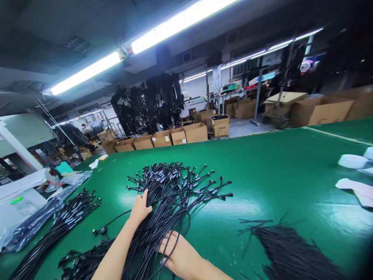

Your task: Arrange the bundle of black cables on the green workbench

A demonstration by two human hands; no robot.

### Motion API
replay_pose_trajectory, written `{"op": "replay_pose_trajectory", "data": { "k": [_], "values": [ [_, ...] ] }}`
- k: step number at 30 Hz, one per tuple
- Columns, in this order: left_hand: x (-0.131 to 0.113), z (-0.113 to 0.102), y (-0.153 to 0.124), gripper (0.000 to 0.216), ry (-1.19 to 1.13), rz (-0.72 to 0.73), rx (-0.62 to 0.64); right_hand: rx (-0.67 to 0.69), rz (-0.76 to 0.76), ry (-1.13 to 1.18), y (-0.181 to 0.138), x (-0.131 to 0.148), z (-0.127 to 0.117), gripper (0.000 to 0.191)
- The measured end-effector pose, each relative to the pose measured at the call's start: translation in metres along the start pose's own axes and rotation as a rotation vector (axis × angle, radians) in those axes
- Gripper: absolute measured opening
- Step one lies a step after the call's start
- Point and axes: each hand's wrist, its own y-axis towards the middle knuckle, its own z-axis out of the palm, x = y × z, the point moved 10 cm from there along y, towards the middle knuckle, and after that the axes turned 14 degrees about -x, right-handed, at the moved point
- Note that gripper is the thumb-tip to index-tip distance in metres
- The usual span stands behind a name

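Head view: black cable bundle (161,216), long axis away and slightly rightward.

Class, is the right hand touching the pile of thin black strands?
Apart: the head view shows green tabletop between the right hand and black strands.

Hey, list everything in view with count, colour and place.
Table: one, green, foreground
Cable pile: one, black, table's middle
Cable bundle: one, black, left of pile
Thin strips: many, black, lower right
Plastic bag: at least one, clear, far left
Loose pieces: several, white, right edge
Cardboard boxes: many, brown, beyond table
Hanging bunches: several, black, background
Ceiling lights: several, white, overhead
Left hand: one, bare, pile's left side
Right hand: one, bare, pile's near side
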Motion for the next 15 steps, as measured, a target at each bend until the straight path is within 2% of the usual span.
{"op": "replay_pose_trajectory", "data": {
  "k": [2,5,9,12,15],
  "values": [
    [0.008,-0.018,0.0,0.065,-0.035,-0.032,-0.117,-0.025,0.037,-0.014,-0.001,-0.01,0.006,0.028],
    [0.033,-0.046,0.003,0.051,-0.054,-0.155,-0.262,-0.051,0.059,0.003,-0.002,-0.016,0.009,0.027],
    [0.06,-0.062,0.01,0.043,-0.022,-0.276,-0.33,-0.099,0.087,0.028,-0.003,-0.019,0.001,0.025],
    [0.051,-0.057,0.016,0.037,0.04,-0.23,-0.313,-0.137,0.113,0.028,-0.002,-0.022,-0.003,0.023],
    [0.014,-0.035,0.025,0.029,0.057,-0.082,-0.225,-0.157,0.114,0.024,-0.001,-0.027,0.0,0.021]
  ]
}}
